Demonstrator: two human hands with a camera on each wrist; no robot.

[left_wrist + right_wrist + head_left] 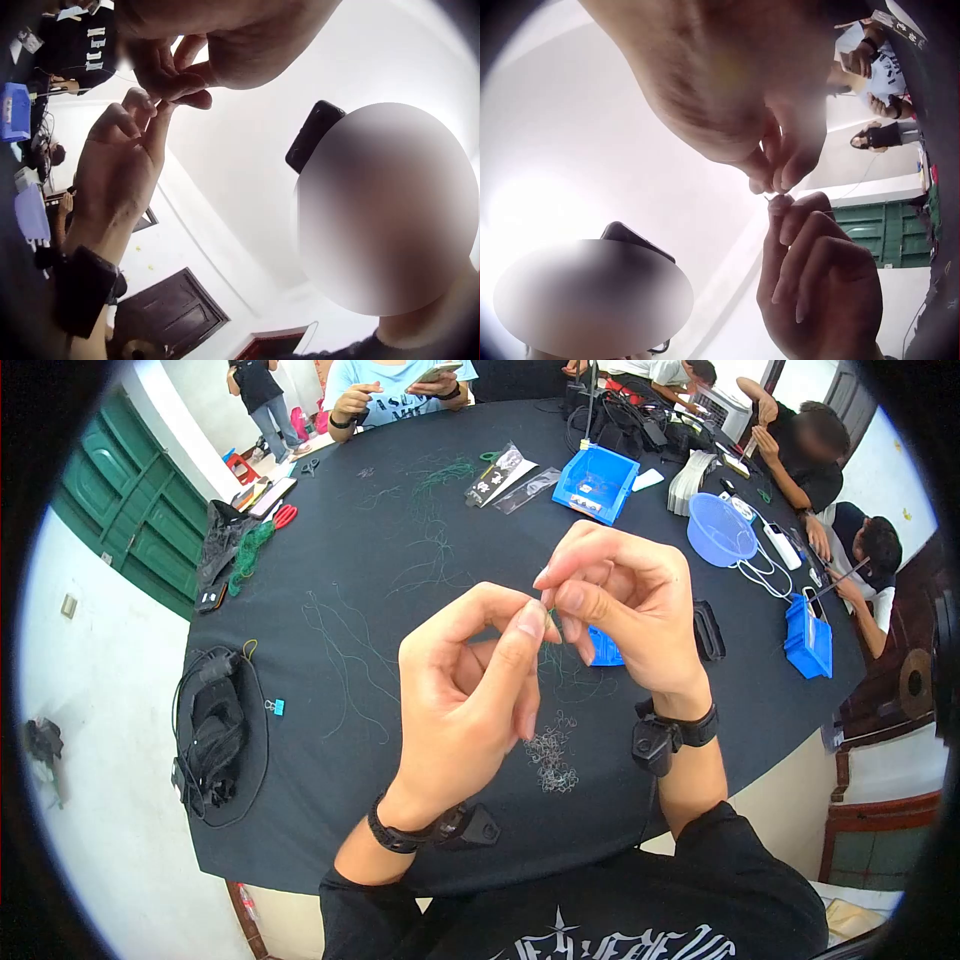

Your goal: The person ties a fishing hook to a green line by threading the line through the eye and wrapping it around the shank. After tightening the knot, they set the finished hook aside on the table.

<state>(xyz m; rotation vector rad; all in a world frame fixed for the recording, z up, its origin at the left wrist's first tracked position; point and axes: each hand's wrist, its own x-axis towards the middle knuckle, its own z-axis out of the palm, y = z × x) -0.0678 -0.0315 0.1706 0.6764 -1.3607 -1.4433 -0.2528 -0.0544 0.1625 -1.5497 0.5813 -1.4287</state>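
Note:
My left hand (pixel 462 685) and right hand (pixel 635 615) meet above the table, thumb and index fingertips pinched together almost tip to tip. A fine green thread (pixel 554 626) shows just below the fingertips. In the right wrist view, a tiny thin point (pixel 768 199) sticks out at the left hand's (pixel 825 285) fingertips; I cannot tell whether it is a hook or a thread end. Below the hands lies a pile of small metal hooks (pixel 550 760). Partly hidden behind the right hand is a small blue tray (pixel 605 648).
Loose green threads (pixel 345 650) spread over the black tablecloth (pixel 300 780). Farther off stand a blue bin (pixel 597 482) and blue basket (pixel 722 530). Red-handled scissors (pixel 285 516) and a cabled black bag (pixel 215 730) lie left. Other people (pixel 395 395) are around the table.

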